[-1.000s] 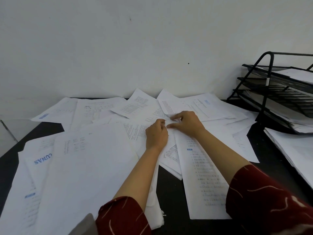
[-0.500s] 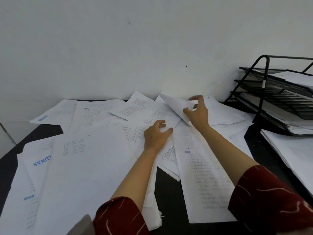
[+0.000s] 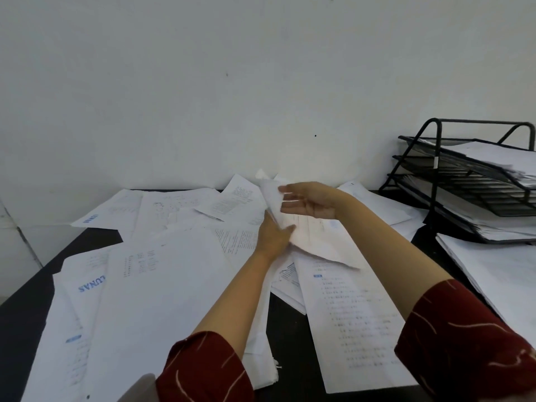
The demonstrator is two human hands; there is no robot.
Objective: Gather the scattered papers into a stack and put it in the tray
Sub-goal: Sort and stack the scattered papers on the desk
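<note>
White printed papers (image 3: 162, 285) lie scattered and overlapping across a dark table (image 3: 26, 320), filling the lower left and centre of the frame. One sheet (image 3: 307, 239) at the centre is lifted off the pile, bent and partly blurred. The right hand (image 3: 310, 201), centre right, lies against the raised upper part of this sheet with its fingers (image 3: 290, 189) extended and nearly straight; whether the thumb pinches the paper cannot be told. The left hand (image 3: 274, 236), just below, touches the same sheet from the left side; its fingers are hidden behind the paper, so their state cannot be told. Both forearms enter from the lower edge, each ending in a dark red sleeve (image 3: 464, 343) with thin pale streaks. A long sheet with lines of text (image 3: 353, 329) lies flat under the right forearm. A black tiered wire tray (image 3: 435, 158) stands at the right edge of the frame, well apart from the hands, its levels already holding papers. A further paper stack (image 3: 499, 274) lies on the table just below the tray. A plain pale wall (image 3: 203, 82) fills the upper half.
</note>
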